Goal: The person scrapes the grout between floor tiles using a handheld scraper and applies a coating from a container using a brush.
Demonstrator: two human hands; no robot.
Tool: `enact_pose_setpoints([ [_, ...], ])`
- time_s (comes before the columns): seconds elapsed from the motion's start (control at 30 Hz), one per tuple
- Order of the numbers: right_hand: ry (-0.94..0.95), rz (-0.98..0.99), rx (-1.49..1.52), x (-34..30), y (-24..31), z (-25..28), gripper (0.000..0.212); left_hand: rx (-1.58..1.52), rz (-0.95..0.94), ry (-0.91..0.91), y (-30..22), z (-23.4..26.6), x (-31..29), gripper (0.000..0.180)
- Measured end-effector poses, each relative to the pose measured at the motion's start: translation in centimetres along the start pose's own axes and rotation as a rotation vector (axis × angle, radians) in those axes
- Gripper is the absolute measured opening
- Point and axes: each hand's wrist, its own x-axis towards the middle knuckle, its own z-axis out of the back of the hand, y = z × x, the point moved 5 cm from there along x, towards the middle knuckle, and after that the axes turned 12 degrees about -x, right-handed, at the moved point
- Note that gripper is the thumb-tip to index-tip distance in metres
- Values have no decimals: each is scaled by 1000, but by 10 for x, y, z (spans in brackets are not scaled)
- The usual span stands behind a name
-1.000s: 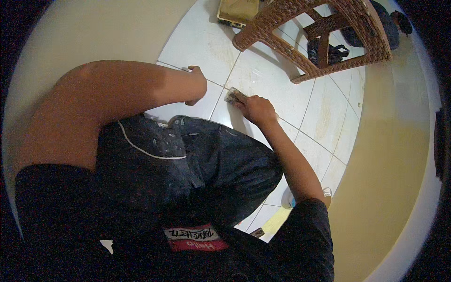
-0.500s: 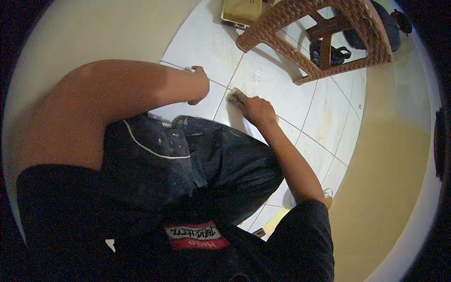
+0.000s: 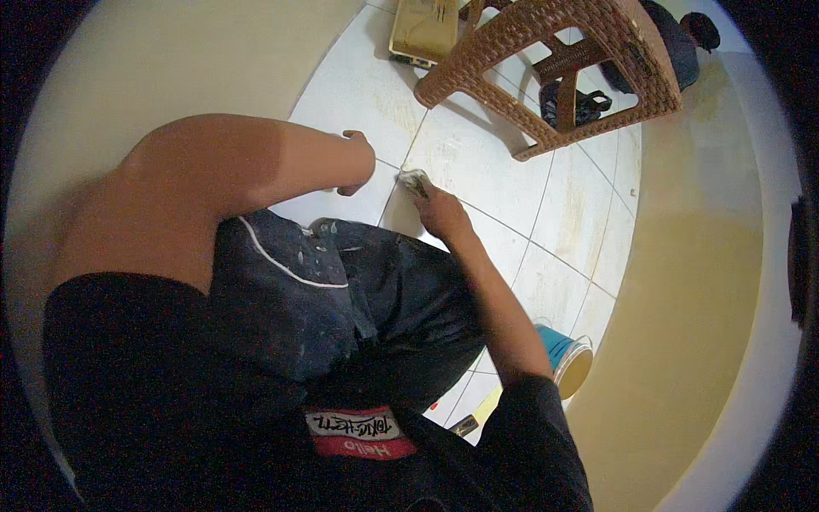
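My right hand (image 3: 444,213) is closed round a small crumpled greyish-white rag (image 3: 415,181). It presses on the white tiled floor (image 3: 486,175) close to a grout line, and the rag looks stained. To its left my left hand (image 3: 358,162) hangs bent at the wrist over the floor near the wall. A thumb and a finger stick out apart on its two sides, so it looks open; its palm is hidden. Brownish smears mark several tiles about the hands.
A brown woven-pattern plastic stool (image 3: 512,68) stands ahead, a yellowish tray (image 3: 422,30) beyond its left leg. Behind it lie a black plastic bag (image 3: 576,107) and a person in dark clothes (image 3: 674,43). At right are a blue bucket (image 3: 559,346) and a paintbrush (image 3: 465,425).
My view has shifted, bringing the blue bucket out from behind my right arm. My right hand and the rag have moved slightly nearer my left hand.
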Motion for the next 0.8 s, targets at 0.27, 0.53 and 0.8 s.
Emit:
enact_pose_setpoints([
  [0.27,-65,-195,4,-20,-21,-28,41,-21,81,136,-8,34,-10,47],
  [0.53,-47,-354,1,-38,-10,-12,37,-21,37,-14,-13,75,-27,42],
  [0.8,-61,-319,-34,-28,-14,-8,38,-33,30,-2,-15,65,-18,39],
])
